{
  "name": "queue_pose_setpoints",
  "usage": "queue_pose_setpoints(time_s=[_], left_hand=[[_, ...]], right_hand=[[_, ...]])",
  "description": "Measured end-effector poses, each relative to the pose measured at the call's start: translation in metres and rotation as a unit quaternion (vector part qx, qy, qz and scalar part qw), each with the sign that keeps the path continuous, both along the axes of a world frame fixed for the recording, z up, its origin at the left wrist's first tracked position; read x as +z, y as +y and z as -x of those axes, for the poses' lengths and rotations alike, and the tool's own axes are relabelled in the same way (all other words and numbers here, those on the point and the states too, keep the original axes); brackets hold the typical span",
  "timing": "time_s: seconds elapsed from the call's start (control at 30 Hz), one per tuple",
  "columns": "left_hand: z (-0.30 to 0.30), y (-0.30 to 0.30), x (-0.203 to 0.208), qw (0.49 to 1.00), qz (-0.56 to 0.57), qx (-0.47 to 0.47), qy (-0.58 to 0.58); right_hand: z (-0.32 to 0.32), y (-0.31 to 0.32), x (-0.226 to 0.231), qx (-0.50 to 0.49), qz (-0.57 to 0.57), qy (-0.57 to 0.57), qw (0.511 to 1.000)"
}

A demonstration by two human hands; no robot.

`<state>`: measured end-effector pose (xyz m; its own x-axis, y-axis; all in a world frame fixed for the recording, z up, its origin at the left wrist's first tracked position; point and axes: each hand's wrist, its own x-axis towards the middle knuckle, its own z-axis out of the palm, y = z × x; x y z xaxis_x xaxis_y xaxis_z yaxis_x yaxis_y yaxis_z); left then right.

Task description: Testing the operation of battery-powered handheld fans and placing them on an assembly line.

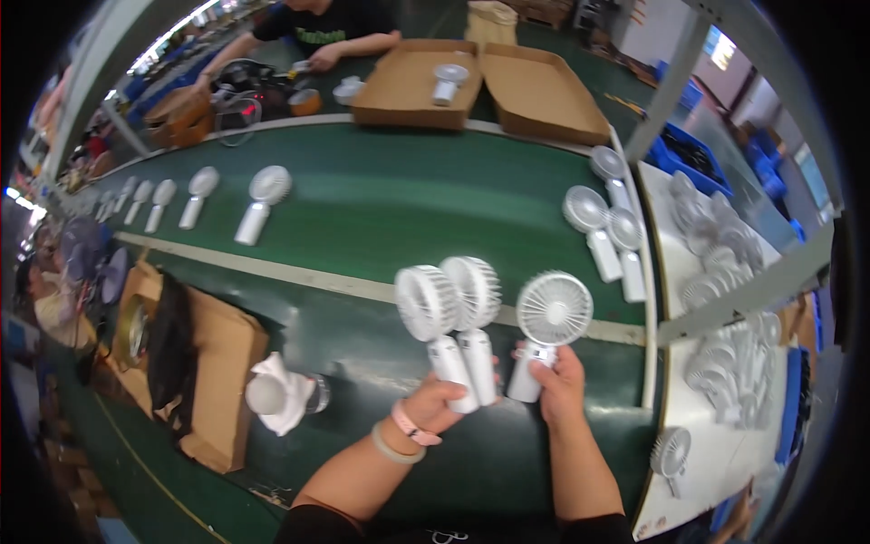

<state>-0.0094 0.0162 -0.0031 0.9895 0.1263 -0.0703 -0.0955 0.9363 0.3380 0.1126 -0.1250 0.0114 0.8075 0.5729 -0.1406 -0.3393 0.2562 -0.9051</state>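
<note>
While the left hand [441,396] is closed around the handles of two white handheld fans [449,313] held side by side, the right hand [559,385] grips the handle of a third white fan [548,317] just beside them, its grille facing up toward the camera. All three fans stand upright above the near part of a dark green conveyor belt [390,199], and the two hands are close together without touching.

Open belt lies ahead of the hands, across a pale stripe [299,276] that runs along the belt. To the right, three more fans [603,222] lie near the belt's edge, just short of a grey metal post [666,91] and a white side table [716,453] crowded with piled fans [725,263]. To the left, a row of fans [195,204] lies on the far lane, well apart from the hands. Near the lower left sit a flattened cardboard sheet [222,363] with a dark object on it and a white cloth-wrapped bundle [276,394].

At the far side of the belt stand two shallow cardboard trays [544,95], one holding a single fan [447,82]. Another person in a dark shirt [322,23] works behind them at a cluttered bench. Blue crates [693,154] show at the upper right.
</note>
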Motion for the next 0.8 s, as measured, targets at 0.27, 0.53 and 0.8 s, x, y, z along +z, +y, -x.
queue_pose_setpoints(time_s=[0.27,0.53,0.8], left_hand=[[0.005,0.003,-0.003,0.999,-0.038,-0.01,0.0],[0.002,0.003,0.001,0.994,-0.044,-0.08,-0.061],[0.008,0.01,-0.011,0.988,0.058,-0.107,-0.098]], right_hand=[[0.006,0.009,-0.004,0.02,-0.03,0.014,0.999],[0.014,0.008,-0.005,0.108,-0.033,-0.026,0.993],[0.015,0.005,-0.007,0.148,-0.075,-0.137,0.977]])
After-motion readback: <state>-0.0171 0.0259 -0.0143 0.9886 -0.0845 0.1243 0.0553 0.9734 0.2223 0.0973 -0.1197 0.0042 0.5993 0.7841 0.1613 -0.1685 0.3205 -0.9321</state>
